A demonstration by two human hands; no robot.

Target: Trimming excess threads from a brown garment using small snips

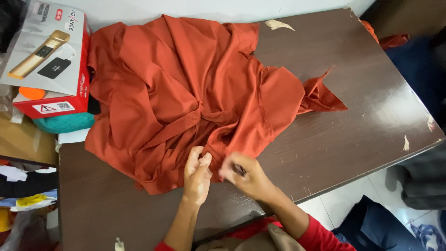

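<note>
While the rust-orange garment point(186, 88) lies crumpled and spread over most of the dark brown desk point(371, 93), both hands are working at its near edge. The left hand point(197, 174) has its fingers curled in and pinching a fold of the fabric right at the hem, thumb pressed against the cloth. The right hand point(244, 174) is just beside it, a bit blurred, fingers bunched together and seemingly nipping the same edge, though honestly I can't tell exactly how much cloth it's got. Something small and dark shows between its fingers, too fuzzy to name.

One pointed flap of the garment sticks out to the right across the bare wood. At the far left corner of the desk sits a red and white cardboard box point(49, 56) with a picture of a gold microphone on it, touching the garment's left side, and a teal bundle point(65, 123) is tucked under it. The desk surface has chipped patches near its edges. The person's sleeve point(320, 234) is red.
</note>
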